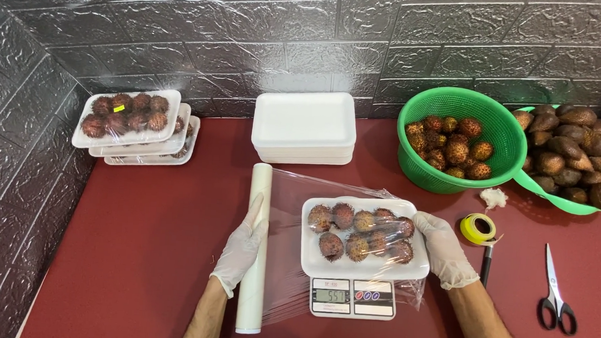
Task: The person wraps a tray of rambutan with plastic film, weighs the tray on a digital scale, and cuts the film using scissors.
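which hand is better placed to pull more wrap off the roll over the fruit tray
Left, probably. The left hand already lies on the cling film roll, while the right hand is pressed against the far side of the fruit tray.

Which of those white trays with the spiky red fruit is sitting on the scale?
The tray between the gloved hands, atop the small scale with cling film under it. The other filled trays are stacked, already wrapped, at the far left by the wall.

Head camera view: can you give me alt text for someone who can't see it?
Two gloved hands wrap a white tray of rambutans on a small scale: the left hand rests on a roll of cling film, the right hand holds the tray's edge. On the red table sit wrapped trays, empty trays, green baskets of fruit, tape and scissors.
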